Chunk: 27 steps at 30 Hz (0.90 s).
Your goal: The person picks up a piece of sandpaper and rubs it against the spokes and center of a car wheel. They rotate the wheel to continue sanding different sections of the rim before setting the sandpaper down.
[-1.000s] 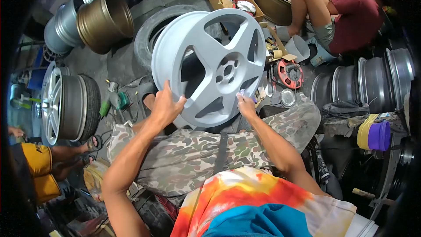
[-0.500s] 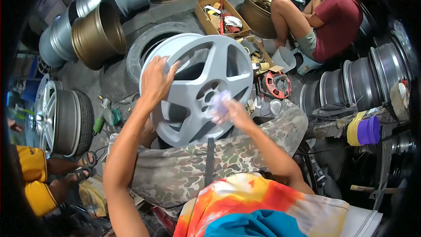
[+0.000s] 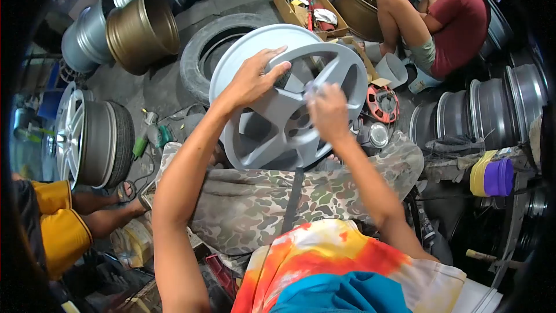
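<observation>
A grey five-spoke wheel rim (image 3: 265, 117) rests tilted by my lap, its face turned toward me. My left hand (image 3: 258, 76) grips the rim's upper left edge, fingers over the lip and thumb along the face. With closed fingers, my right hand (image 3: 330, 113) presses a small pale purple pad (image 3: 311, 89) against a spoke just above the hub. The hand is slightly blurred and covers part of the hub. Camouflage cloth (image 3: 249, 203) covers my lap below the wheel.
A bare tire (image 3: 194, 58) lies behind the wheel. Bronze (image 3: 130, 37) and silver barrels stand at upper left. A green power tool (image 3: 141, 145) lies left. One person (image 3: 460, 29) sits at upper right; another in yellow shorts (image 3: 61, 214) is at lower left. Several rims (image 3: 489, 110) line the right.
My right hand has moved the pad from the hub's lower right to a spoke above it. The wheel sits turned and farther right, with my left hand still on its edge.
</observation>
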### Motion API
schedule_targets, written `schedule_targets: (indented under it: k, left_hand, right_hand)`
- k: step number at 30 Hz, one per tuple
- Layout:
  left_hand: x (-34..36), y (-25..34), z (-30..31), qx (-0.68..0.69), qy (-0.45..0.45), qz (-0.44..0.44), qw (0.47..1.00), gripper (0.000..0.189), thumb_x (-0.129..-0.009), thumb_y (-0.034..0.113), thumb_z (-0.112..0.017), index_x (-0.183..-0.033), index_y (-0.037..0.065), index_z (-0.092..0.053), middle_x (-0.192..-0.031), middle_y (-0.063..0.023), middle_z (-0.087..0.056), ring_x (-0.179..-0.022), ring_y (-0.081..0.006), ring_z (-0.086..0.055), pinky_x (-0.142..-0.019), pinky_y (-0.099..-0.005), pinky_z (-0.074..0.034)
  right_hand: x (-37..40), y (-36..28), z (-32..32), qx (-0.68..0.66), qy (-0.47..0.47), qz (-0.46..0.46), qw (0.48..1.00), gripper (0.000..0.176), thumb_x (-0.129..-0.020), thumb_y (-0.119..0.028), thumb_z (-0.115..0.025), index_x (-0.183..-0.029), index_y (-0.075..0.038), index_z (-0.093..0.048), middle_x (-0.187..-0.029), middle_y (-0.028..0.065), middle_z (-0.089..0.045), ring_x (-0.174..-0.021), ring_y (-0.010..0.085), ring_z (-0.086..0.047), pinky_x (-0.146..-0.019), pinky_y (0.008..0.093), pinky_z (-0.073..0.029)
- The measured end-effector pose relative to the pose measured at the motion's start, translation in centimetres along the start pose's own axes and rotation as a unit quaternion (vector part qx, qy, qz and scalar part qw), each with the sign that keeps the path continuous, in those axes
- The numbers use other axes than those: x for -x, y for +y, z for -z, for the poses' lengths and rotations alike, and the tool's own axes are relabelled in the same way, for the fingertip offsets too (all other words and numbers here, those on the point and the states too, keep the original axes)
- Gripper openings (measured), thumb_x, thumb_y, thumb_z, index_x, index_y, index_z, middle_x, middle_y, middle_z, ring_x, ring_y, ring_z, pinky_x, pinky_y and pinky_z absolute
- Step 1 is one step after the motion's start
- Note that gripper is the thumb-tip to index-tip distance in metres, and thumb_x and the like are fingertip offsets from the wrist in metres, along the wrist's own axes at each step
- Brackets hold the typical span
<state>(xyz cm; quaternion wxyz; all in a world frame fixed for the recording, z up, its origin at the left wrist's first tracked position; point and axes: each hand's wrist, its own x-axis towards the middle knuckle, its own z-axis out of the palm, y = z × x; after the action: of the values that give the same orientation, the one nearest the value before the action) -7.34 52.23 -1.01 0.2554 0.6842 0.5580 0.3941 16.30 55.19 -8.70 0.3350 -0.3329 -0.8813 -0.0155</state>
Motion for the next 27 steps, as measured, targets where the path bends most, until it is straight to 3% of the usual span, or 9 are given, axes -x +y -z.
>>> schedule_targets:
  k: [3,6,8,9,11,14,18,21,27]
  left_hand:
    - [-0.2,0.1,-0.3,-0.011,-0.002,0.000,1.000,0.053,-0.104,0.038,-0.061,-0.145,0.004,-0.057,-0.138,-0.0181,-0.063,-0.129,-0.0288,-0.059,-0.111,-0.0382,-0.041]
    - [-0.3,-0.5,-0.5,-0.025,-0.014,-0.001,1.000,0.053,-0.104,0.038,-0.061,-0.145,0.005,-0.057,-0.140,-0.0188,-0.062,-0.131,-0.0295,-0.057,-0.112,-0.0385,-0.041]
    - [-0.4,-1.2,-0.3,0.002,0.005,-0.034,0.999,0.055,-0.101,0.038,-0.065,-0.143,0.004,-0.058,-0.133,-0.0225,-0.064,-0.120,-0.0327,-0.063,-0.103,-0.0378,-0.047]
    - [-0.2,-0.8,0.3,0.008,-0.033,-0.005,0.999,0.056,-0.105,0.041,-0.059,-0.149,0.007,-0.054,-0.145,-0.0186,-0.059,-0.136,-0.0295,-0.053,-0.116,-0.0386,-0.037]
    - [0.2,-1.0,1.0,0.041,-0.034,0.001,0.999,0.057,-0.104,0.044,-0.058,-0.148,0.007,-0.055,-0.146,-0.0187,-0.059,-0.134,-0.0300,-0.055,-0.115,-0.0375,-0.037]
    - [0.6,-0.5,1.4,0.084,-0.047,0.034,0.995,0.059,-0.106,0.048,-0.054,-0.148,0.008,-0.055,-0.149,-0.0158,-0.057,-0.137,-0.0280,-0.052,-0.118,-0.0364,-0.034]
    - [0.5,-0.6,1.8,0.153,-0.069,0.054,0.984,0.058,-0.107,0.046,-0.053,-0.146,0.003,-0.057,-0.144,-0.0138,-0.061,-0.134,-0.0230,-0.053,-0.116,-0.0347,-0.036]
    - [1.1,-0.9,3.0,0.172,-0.050,0.146,0.973,0.059,-0.106,0.045,-0.056,-0.144,0.000,-0.058,-0.144,-0.0121,-0.060,-0.133,-0.0207,-0.052,-0.116,-0.0328,-0.034]
    - [1.5,-1.9,2.9,0.241,-0.040,0.166,0.956,0.060,-0.106,0.043,-0.057,-0.146,-0.001,-0.055,-0.144,-0.0088,-0.058,-0.134,-0.0171,-0.049,-0.115,-0.0305,-0.033]
  right_hand:
    - [0.1,-4.6,-1.0,-0.234,0.042,-0.174,0.956,0.027,-0.102,-0.019,-0.056,-0.092,0.003,-0.068,-0.089,0.0211,-0.055,-0.086,0.0404,-0.055,-0.080,0.0496,-0.046]
    - [-1.6,-6.5,-1.2,-0.334,0.032,-0.199,0.921,0.035,-0.105,-0.021,-0.051,-0.086,0.004,-0.066,-0.086,0.0225,-0.054,-0.084,0.0428,-0.054,-0.081,0.0510,-0.046]
    - [-1.9,-7.0,-0.5,-0.330,0.024,-0.183,0.926,0.032,-0.104,-0.019,-0.053,-0.084,0.003,-0.066,-0.086,0.0210,-0.055,-0.085,0.0404,-0.054,-0.079,0.0502,-0.045]
    - [-1.2,-6.1,-0.3,-0.265,0.026,-0.121,0.956,0.030,-0.103,-0.018,-0.055,-0.085,0.003,-0.067,-0.086,0.0197,-0.055,-0.085,0.0387,-0.054,-0.078,0.0496,-0.045]
    - [0.1,-3.1,0.3,-0.150,-0.025,-0.052,0.987,0.022,-0.099,-0.014,-0.059,-0.086,0.001,-0.069,-0.088,0.0156,-0.057,-0.084,0.0342,-0.054,-0.076,0.0478,-0.045]
    - [0.6,-1.3,1.3,-0.145,-0.053,-0.025,0.988,0.022,-0.100,-0.013,-0.058,-0.086,0.000,-0.069,-0.088,0.0150,-0.057,-0.082,0.0337,-0.053,-0.075,0.0472,-0.045]
    - [-3.9,-7.7,-1.7,-0.312,0.047,-0.070,0.946,0.026,-0.100,-0.017,-0.058,-0.085,0.003,-0.066,-0.091,0.0177,-0.057,-0.086,0.0335,-0.055,-0.077,0.0459,-0.045]
    - [-4.4,-7.9,-1.9,-0.281,0.013,-0.031,0.959,0.026,-0.100,-0.017,-0.058,-0.085,0.003,-0.066,-0.092,0.0167,-0.059,-0.087,0.0331,-0.056,-0.078,0.0466,-0.046]
    - [-2.3,-6.2,-1.6,-0.250,-0.003,-0.072,0.966,0.024,-0.099,-0.015,-0.057,-0.085,0.003,-0.064,-0.091,0.0174,-0.057,-0.086,0.0359,-0.055,-0.079,0.0482,-0.046]
